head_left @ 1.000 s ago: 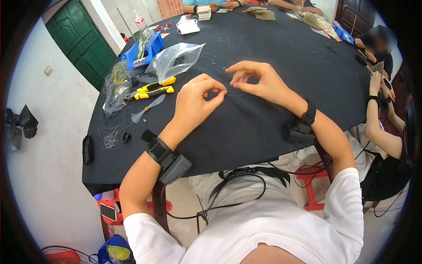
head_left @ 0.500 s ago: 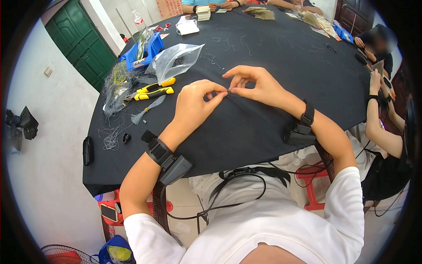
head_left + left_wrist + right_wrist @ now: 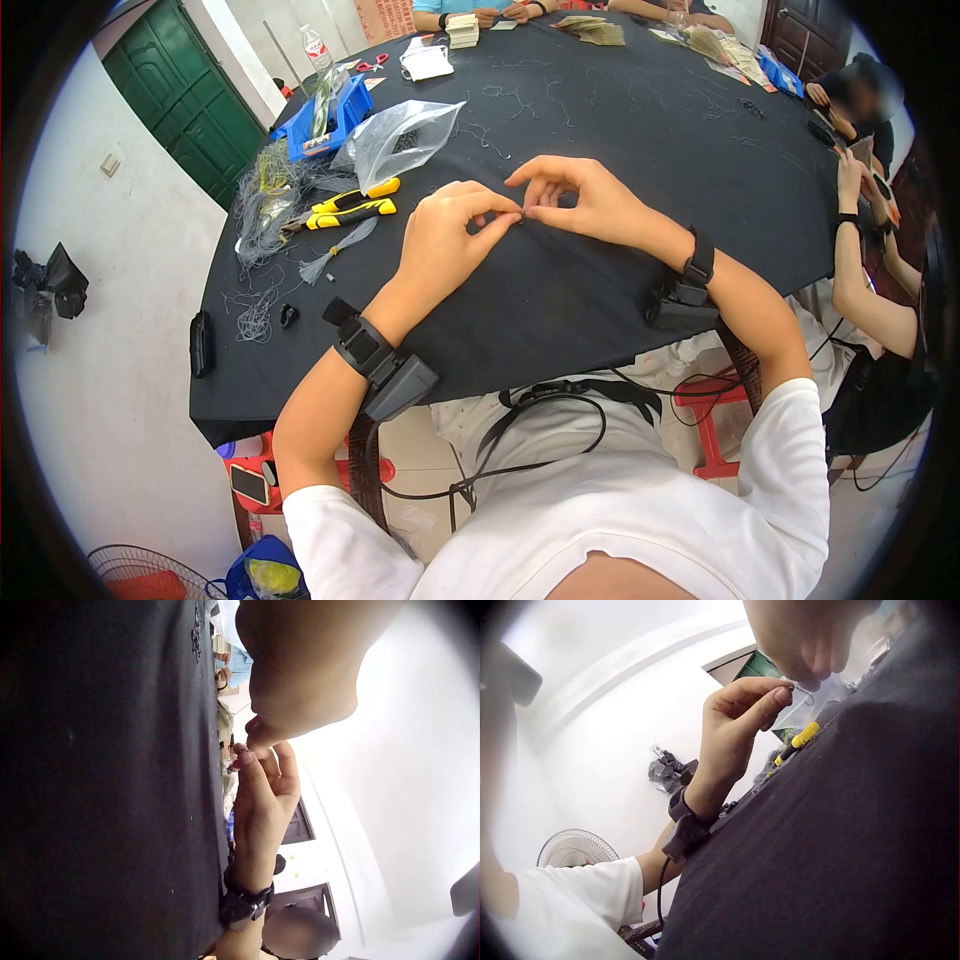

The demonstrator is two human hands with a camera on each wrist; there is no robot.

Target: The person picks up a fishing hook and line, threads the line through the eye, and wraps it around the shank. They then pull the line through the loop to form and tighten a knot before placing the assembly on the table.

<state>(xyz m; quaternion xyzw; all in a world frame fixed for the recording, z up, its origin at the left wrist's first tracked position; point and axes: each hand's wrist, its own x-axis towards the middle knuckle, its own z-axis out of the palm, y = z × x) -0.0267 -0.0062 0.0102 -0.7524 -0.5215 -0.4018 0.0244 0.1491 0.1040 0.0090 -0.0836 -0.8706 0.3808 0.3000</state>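
Observation:
In the head view, my left hand [image 3: 445, 235] and right hand [image 3: 600, 205] meet fingertip to fingertip just above the black-covered table. The left thumb and forefinger pinch a tiny dark piece, largely hidden by the fingertips. From that pinch a thin, pale, curved line [image 3: 808, 696] shows in the right wrist view. My right thumb presses toward the curled fingers at the same spot, pinching the thin line, while the forefinger arches above. Left of the hands lie yellow-and-black pliers [image 3: 350, 208] and a tied bundle of grey line [image 3: 340, 248].
A clear plastic bag [image 3: 405, 135] stands near a blue bin [image 3: 345, 105] and a heap of tangled line [image 3: 265, 200]. Farther back are a white pouch [image 3: 428, 62] and red scissors [image 3: 372, 62]. Other people sit around the table; a black case [image 3: 201, 342] lies at its left edge.
The right hand has moved slightly down, and its thumb has come in to the left fingertips. The thin loop that showed between the hands a second ago is now hidden in the head view.

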